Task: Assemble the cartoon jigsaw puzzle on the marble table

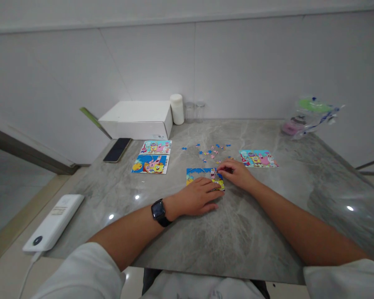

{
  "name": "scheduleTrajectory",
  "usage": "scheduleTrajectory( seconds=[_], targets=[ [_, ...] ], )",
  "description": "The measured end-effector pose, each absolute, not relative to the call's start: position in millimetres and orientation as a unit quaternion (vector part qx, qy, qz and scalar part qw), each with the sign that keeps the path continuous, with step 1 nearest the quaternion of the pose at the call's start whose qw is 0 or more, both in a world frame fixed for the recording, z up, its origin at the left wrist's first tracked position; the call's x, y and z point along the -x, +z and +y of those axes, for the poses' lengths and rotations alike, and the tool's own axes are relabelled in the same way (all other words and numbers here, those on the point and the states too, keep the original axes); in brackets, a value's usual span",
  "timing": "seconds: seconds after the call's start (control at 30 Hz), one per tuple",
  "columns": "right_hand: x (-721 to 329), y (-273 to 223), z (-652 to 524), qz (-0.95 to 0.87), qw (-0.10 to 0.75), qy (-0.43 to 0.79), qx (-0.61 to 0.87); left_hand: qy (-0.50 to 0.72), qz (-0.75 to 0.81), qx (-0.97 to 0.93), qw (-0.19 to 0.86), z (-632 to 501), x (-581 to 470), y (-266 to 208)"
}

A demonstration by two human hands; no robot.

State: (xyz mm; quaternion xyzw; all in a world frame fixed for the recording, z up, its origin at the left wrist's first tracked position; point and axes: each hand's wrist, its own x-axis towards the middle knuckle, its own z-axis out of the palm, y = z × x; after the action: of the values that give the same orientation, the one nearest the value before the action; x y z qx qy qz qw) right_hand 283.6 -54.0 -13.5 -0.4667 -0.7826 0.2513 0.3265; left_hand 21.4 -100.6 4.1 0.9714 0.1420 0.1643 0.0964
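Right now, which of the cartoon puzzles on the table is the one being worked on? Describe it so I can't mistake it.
On the grey marble table, look at the middle, just nearer than the scattered loose pieces. The half-built puzzle lies under both hands: left hand flat on it, right hand at its upper right edge. Unlike the finished puzzles around, its picture has gaps.

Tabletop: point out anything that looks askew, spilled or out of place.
Nothing looks spilled or damaged. Small loose puzzle pieces lie scattered behind the part-built puzzle that the left hand presses and the right hand works on. The white power bank lies at the table's left corner, near the edge.
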Motion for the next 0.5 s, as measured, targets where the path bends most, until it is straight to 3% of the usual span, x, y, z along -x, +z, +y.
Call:
scheduleTrajectory(
  seconds=[0.5],
  targets=[
    [-282.9,-7.8,-59.4,-0.792,0.263,0.283,0.473,0.151,0.133,-0.974,0.107,-100.4,-20.6,6.6]
  ],
)
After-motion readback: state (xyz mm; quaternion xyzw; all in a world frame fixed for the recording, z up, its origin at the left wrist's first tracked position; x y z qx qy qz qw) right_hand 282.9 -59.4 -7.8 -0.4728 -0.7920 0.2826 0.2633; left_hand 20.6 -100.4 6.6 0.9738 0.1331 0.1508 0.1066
